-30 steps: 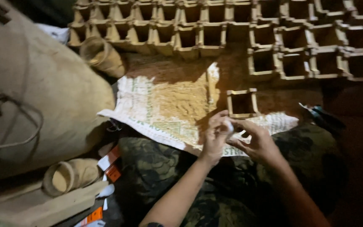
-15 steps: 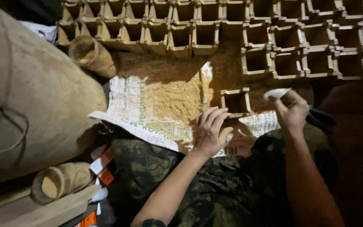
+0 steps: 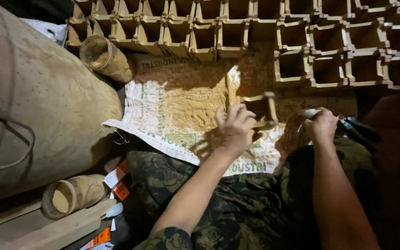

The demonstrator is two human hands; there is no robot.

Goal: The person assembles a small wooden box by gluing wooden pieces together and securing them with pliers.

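Square paper pot (image 3: 259,109) sits in the left hand's (image 3: 235,132) grasping grip; right hand (image 3: 321,126) seemingly clenches something pale.

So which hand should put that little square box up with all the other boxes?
Probably the left hand. It already grips the small square box, just below the rows of boxes. The right hand is busy holding a small pale thing and sits further aside.
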